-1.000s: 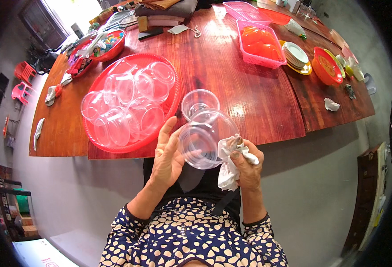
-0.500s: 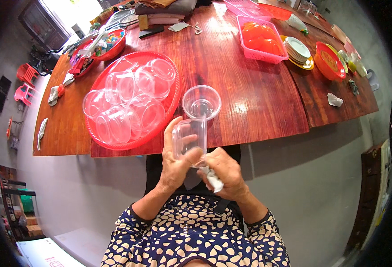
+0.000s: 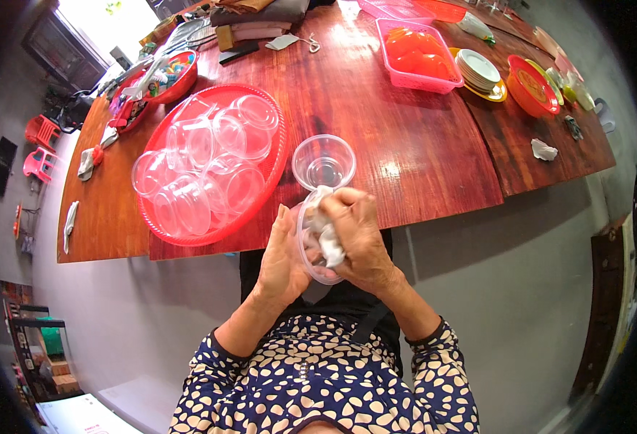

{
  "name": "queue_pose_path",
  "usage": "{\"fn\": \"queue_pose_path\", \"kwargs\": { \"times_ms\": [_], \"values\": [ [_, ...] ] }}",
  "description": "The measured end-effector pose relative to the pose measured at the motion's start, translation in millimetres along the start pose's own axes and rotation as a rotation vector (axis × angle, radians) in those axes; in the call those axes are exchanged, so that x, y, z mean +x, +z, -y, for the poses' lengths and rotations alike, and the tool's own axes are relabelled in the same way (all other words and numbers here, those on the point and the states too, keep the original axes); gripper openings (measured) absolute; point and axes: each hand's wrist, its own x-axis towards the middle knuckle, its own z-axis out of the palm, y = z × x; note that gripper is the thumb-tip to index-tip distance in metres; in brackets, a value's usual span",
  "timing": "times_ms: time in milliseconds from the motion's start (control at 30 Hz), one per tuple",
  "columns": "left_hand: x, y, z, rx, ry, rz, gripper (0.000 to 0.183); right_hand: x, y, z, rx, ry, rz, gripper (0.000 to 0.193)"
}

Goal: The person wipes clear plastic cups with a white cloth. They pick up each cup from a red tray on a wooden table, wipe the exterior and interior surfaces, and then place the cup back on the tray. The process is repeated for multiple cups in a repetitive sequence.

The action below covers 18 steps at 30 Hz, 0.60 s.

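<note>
In my left hand (image 3: pixel 281 254) I hold a clear plastic cup (image 3: pixel 305 249), tilted so its mouth faces right. My right hand (image 3: pixel 362 235) is closed on a crumpled white tissue (image 3: pixel 329 242) and presses it at the cup's mouth and inside wall. Just beyond my hands, another clear plastic cup (image 3: pixel 323 160) stands on the table near its front edge. To the left, a round red tray (image 3: pixel 283 137) carries several more clear cups (image 3: pixel 210 155), most of them lying on their sides.
The wooden table (image 3: pixel 419 152) spans the view. At the back right are a pink basket (image 3: pixel 425 81) of orange-red items, stacked white plates (image 3: pixel 479 66) and a red bowl (image 3: pixel 532 87). Red basins (image 3: pixel 177 87) stand back left, folded cloths (image 3: pixel 260 18) far back. A crumpled tissue (image 3: pixel 544 150) lies right.
The cup in my left hand has turned so its mouth faces right. My right hand has moved up with the tissue, from the cup's lower end to its opening.
</note>
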Motion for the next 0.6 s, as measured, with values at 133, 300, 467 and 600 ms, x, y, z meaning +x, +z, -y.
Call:
{"fn": "queue_pose_path", "kwargs": {
  "times_ms": [133,300,467,600],
  "values": [
    [-2,0,3,0.087,0.116,-0.046,0.053,-7,-7,1,-0.410,-0.097,0.340,0.038],
    [-4,-7,5,0.132,0.072,0.030,0.056,-10,-8,7,-0.029,-0.030,0.568,0.026],
    [-6,-4,0,0.063,0.079,0.044,0.073,-8,-4,7,0.721,0.220,0.355,0.024],
    [-7,-2,-3,0.054,0.101,0.043,0.081,-6,7,14,-0.127,0.124,-0.066,0.051]
  ]
}}
